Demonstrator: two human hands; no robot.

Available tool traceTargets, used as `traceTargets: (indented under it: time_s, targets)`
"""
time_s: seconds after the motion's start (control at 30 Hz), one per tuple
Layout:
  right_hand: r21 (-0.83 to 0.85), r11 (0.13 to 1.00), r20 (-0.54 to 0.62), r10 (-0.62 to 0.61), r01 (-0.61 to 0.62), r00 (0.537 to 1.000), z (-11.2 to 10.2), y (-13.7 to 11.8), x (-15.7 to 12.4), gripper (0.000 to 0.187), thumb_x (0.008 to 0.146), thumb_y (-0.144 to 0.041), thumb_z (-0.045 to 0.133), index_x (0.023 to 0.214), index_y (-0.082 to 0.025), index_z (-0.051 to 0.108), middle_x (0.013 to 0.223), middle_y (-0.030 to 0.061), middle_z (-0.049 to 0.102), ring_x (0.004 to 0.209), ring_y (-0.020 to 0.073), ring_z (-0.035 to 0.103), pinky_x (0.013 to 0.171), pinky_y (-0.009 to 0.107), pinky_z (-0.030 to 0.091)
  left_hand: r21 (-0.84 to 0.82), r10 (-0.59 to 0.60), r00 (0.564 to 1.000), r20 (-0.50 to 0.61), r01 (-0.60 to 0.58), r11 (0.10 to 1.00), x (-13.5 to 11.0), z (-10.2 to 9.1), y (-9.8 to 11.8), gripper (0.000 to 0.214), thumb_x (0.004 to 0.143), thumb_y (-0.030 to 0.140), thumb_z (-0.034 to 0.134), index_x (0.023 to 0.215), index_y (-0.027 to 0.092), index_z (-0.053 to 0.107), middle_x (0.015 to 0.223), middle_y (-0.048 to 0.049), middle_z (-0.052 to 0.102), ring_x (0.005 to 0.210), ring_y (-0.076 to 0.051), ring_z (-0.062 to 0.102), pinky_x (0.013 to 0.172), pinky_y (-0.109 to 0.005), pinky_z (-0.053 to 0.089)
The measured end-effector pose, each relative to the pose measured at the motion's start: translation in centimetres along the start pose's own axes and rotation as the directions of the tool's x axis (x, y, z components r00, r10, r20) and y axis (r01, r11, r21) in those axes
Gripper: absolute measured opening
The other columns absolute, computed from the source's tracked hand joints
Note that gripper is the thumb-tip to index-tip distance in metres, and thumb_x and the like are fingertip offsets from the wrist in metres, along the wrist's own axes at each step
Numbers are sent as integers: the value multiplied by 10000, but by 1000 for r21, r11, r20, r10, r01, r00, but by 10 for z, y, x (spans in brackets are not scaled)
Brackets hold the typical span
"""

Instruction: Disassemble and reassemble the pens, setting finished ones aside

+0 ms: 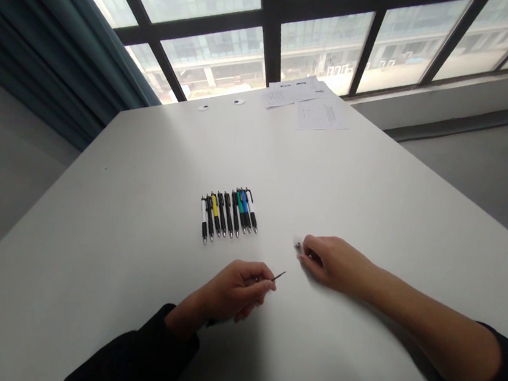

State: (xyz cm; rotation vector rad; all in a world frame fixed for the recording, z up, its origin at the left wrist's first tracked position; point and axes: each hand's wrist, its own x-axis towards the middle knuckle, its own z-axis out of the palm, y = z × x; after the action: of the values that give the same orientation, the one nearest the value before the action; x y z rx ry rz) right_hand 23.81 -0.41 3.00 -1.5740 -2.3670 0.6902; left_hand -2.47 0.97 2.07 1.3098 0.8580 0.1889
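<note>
My left hand [243, 287] is closed, pinching a thin dark rod that looks like a pen refill [280, 275], its tip pointing up and right. A dark end of something [211, 322] shows below that wrist; I cannot tell whether it is part of the same thing. To the right, my right hand [324, 256] has its fingers bent around a small blurred piece, pale with a dark spot [298, 246], too unclear to name. Beyond my left hand lies a row of several click pens [228, 213], side by side, in white, black, yellow, green and blue.
All this is on a large white table [169, 162]. Printed papers [322, 112] lie at its far edge, with two small white and black discs [239, 102] to their left. Behind are a window with dark frames [272, 33] and a blue curtain [70, 29].
</note>
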Motion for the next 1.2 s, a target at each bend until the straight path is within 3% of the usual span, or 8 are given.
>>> traceTargets:
  time_s: [0.13, 0.23, 0.3, 0.43, 0.73, 0.87, 1.03, 1.2]
  targets:
    - [161, 981, -56, -103, 110, 993, -4, -1, -4, 177, 962, -293, 544, 851, -166, 597, 697, 31, 634, 585, 132, 507, 607, 251, 373, 23, -12, 1000, -19, 12, 1000, 0, 2, 2, 310, 900, 447, 642, 888, 138, 627, 615, 45, 554, 349, -44, 461, 313, -134, 350]
    - [316, 913, -67, -249, 258, 966, -4, -6, -7, 232, 974, -362, 588, 1010, -142, 651, 742, 25, 652, 552, 106, 515, 593, 232, 408, 54, -7, 1000, -25, 8, 999, 0, 3, 3, 301, 908, 436, 637, 884, 136, 640, 613, 46, 546, 357, -46, 465, 321, -137, 351]
    - [350, 873, -75, -336, 340, 939, -1, -8, -8, 253, 980, -366, 604, 1069, -141, 676, 798, 39, 674, 567, 101, 535, 605, 227, 425, 66, 5, 1000, -14, -4, 998, -1, 3, 2, 307, 920, 432, 631, 886, 128, 658, 606, 46, 537, 369, -51, 475, 333, -142, 361]
    - [329, 848, -71, -417, 416, 906, 3, -10, -7, 233, 1017, -285, 526, 977, -154, 715, 839, 70, 703, 706, 134, 602, 688, 238, 451, 109, 10, 1000, 17, -11, 994, -1, 1, -2, 342, 933, 441, 635, 929, 107, 708, 586, 45, 518, 389, -61, 496, 357, -150, 387]
    - [162, 973, 242, -199, 163, 950, -34, 5, -11, 108, 788, -85, 594, 756, -182, 626, 719, -4, 626, 628, 126, 509, 615, 247, 361, 119, 4, 1000, 23, -7, 993, -2, -1, -4, 352, 947, 434, 626, 988, 99, 727, 616, 25, 554, 406, -72, 534, 373, -154, 416]
    - [193, 981, 345, -89, 22, 934, -48, 22, -16, 97, 791, -109, 604, 758, -191, 645, 675, -19, 626, 590, 123, 506, 574, 240, 350, 123, 0, 1000, 11, -1, 992, -1, 0, -4, 379, 931, 466, 639, 946, 98, 728, 616, 19, 562, 404, -79, 546, 366, -157, 419]
    - [178, 984, 312, -36, -21, 949, -43, 29, -13, 85, 803, -139, 604, 751, -191, 645, 654, -22, 614, 575, 122, 478, 564, 244, 330, 128, -3, 1000, 23, 0, 992, 0, 0, -3, 383, 917, 479, 650, 890, 102, 713, 591, 15, 573, 401, -90, 558, 373, -164, 432]
    - [4, 1000, 230, -11, 11, 973, -26, 15, -7, 76, 813, -184, 614, 741, -201, 633, 702, 0, 668, 607, 139, 503, 591, 269, 306, 119, -11, 1000, 27, 8, 993, -1, -1, -4, 372, 913, 475, 659, 897, 106, 700, 579, 13, 580, 400, -89, 554, 377, -160, 432]
